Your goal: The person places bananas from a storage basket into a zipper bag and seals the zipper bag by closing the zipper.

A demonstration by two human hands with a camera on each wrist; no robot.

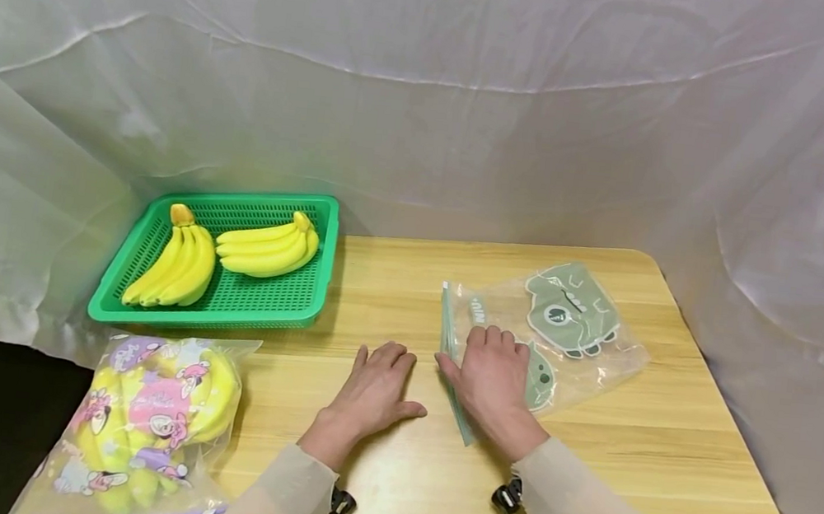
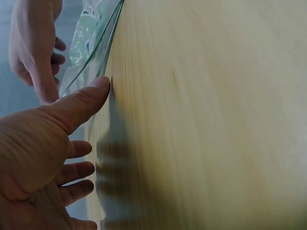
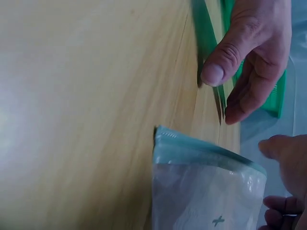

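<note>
A clear zip bag [image 1: 574,312] printed with green cartoon animals lies flat on the right of the table, its green zip edge [image 1: 461,417] facing left. On its left part rests my right hand [image 1: 493,381], with the thumb reaching over the zip edge; I see no pinch on the plastic. In the right wrist view, the bag's zip end [image 3: 201,152] shows beside that hand [image 3: 292,167]. My left hand [image 1: 374,390] is to the left of the bag, palm down at the wooden table with fingers loosely spread, holding nothing. In the left wrist view its thumb [image 2: 84,103] points towards the bag.
A green plastic basket [image 1: 326,282] at the back left holds two banana bunches, one on the left [image 1: 184,264] and one on the right [image 1: 271,250]. In front of it lies a printed zip bag [image 1: 159,406] full of yellow fruit. Pale curtains [image 1: 423,142] hang behind the table [image 1: 669,447].
</note>
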